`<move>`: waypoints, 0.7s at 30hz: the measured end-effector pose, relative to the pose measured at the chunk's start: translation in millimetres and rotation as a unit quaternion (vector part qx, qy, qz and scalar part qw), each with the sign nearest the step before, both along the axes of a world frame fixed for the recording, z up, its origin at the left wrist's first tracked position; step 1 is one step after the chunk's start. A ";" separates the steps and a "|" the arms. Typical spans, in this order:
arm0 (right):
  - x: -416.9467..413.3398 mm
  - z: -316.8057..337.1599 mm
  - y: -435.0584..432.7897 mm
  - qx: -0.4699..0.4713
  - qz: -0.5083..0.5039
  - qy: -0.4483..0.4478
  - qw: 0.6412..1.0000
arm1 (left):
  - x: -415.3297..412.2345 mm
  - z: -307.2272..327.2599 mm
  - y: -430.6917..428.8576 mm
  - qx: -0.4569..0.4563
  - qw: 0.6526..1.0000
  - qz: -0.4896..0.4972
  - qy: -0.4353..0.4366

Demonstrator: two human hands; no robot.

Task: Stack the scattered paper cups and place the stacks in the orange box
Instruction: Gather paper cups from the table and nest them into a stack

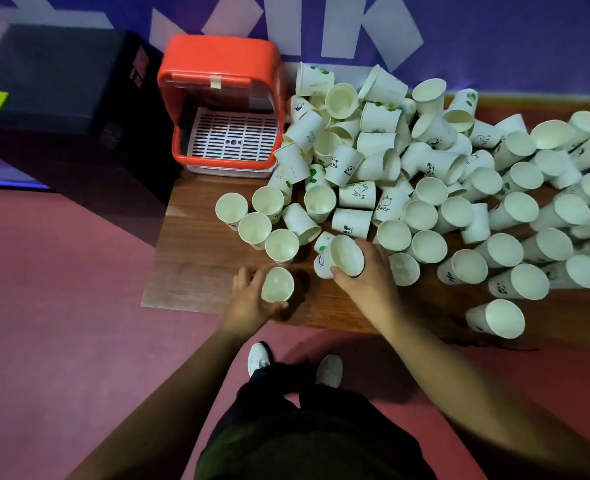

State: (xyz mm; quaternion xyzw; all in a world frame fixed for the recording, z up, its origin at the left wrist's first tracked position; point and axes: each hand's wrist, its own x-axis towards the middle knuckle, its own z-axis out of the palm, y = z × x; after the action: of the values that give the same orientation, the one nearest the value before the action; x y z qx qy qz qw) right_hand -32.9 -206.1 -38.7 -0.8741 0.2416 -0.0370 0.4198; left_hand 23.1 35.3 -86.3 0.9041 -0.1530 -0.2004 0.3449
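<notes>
Just below the middle of the frame, the person's left hand [252, 299] wraps its fingers around one white paper cup [277, 284], mouth up, held over the near edge of the brown wooden table [189, 258]. To its right, the right hand [366, 271] grips a second white paper cup [345, 255], tilted with its open mouth toward the camera; another cup lies touching it on the left. The two held cups are near each other but apart. A large heap of white paper cups [408, 174], many printed with small animal drawings, fills the centre and right of the frame, some upright, some on their sides. The orange plastic box [224, 102] with a white slotted tray inside stands at the upper left of the table, just beside the heap and holding no cups.
</notes>
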 end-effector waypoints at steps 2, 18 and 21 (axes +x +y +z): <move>-2.4 -0.1 0.5 0.011 0.013 -0.002 1.000 | -1.0 -0.1 -1.3 0.001 1.000 0.003 0.011; 17.1 -13.0 84.7 -0.103 0.228 -0.015 0.968 | 25.0 9.5 59.3 -0.017 0.987 0.149 0.052; 13.0 -28.6 92.3 -0.157 0.224 0.016 0.962 | 48.3 14.4 51.4 -0.007 0.993 0.110 0.031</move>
State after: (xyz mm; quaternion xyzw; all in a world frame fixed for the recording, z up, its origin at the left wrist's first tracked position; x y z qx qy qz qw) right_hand -19.9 -113.8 -67.2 -0.9613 0.0373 0.0350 0.2706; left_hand 71.4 86.7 -71.9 0.9065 -0.0427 -0.1884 0.3755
